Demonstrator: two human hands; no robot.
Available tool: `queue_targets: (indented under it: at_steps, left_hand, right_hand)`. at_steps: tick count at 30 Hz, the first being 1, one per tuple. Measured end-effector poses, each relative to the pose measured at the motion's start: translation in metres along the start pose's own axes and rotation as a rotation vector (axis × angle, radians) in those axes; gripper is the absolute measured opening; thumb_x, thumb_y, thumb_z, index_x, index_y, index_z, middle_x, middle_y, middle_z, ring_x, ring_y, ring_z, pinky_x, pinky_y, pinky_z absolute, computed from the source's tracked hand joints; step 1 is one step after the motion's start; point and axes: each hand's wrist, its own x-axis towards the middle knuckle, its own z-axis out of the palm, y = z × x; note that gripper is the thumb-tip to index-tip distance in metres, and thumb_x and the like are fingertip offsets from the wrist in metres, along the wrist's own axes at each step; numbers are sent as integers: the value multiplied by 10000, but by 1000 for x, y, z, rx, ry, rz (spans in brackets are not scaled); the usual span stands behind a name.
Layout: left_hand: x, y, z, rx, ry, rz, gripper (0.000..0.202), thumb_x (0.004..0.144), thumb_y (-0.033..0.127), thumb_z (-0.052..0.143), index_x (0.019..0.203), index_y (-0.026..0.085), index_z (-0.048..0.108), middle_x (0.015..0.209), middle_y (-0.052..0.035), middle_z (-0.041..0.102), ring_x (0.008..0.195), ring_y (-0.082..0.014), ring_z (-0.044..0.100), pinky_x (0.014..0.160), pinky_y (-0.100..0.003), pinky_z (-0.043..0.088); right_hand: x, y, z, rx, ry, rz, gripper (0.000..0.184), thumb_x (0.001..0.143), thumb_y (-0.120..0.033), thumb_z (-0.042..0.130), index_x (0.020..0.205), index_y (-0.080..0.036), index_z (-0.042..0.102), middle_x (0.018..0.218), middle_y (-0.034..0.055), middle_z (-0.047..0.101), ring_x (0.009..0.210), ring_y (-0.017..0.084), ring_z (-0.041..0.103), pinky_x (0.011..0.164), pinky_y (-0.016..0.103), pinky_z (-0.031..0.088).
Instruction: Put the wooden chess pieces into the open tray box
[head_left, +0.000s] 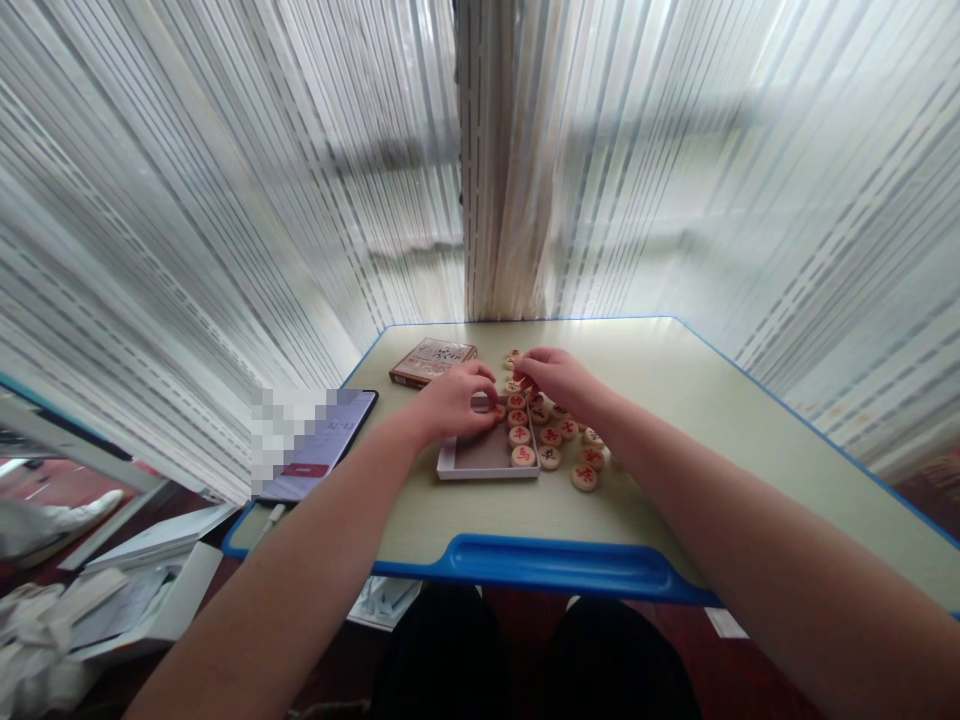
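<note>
A shallow white box tray (480, 474) lies on the table, with a column of round wooden Chinese chess pieces along its right side, among them a red-lettered piece (523, 456) at the near end. My left hand (461, 398) is over the tray, fingers curled, its thumb and fingertips at a red-marked Chinese chess piece (499, 411) beside that column. My right hand (553, 374) reaches to the tray's far right corner, its fingers pinched together on a Chinese chess piece they mostly hide. Loose pieces, such as a red-lettered one (584, 478), lie to the right of the tray.
A brown patterned box lid (433, 358) lies behind the tray at the left. A tablet (326, 450) sits at the table's left edge, with a white pen-like stick (271, 518) near it. The table (720, 430) has a blue rim, and curtains (675, 180) hang behind it.
</note>
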Motion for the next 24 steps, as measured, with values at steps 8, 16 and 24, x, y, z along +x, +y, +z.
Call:
queue_targets:
  at_steps: [8, 16, 24]
  left_hand:
    - [1, -2, 2, 32, -41, -3, 141, 738, 289, 637, 768, 193, 735, 1007, -75, 616, 923, -206, 588, 880, -352, 481]
    - [0, -1, 0, 57, -58, -16, 131, 740, 276, 637, 784, 219, 747, 1030, -61, 626, 960, -210, 580, 938, -367, 452]
    - [-1, 1, -1, 49, -52, 16, 152, 723, 277, 645, 824, 203, 732, 1040, -71, 628, 953, -215, 587, 900, -352, 467]
  right_hand:
    - [0, 5, -1, -198, 5, -23, 188, 696, -288, 505, 625, -158, 620, 548, -18, 541, 540, 107, 471, 497, 218, 346]
    - [2, 4, -5, -506, 76, -154, 198, 757, -279, 520, 697, -155, 662, 621, 8, 608, 610, 127, 515, 546, 228, 350]
    - [2, 4, -6, -590, 70, -152, 222, 771, -287, 512, 721, -157, 684, 643, 24, 633, 624, 136, 528, 571, 230, 356]
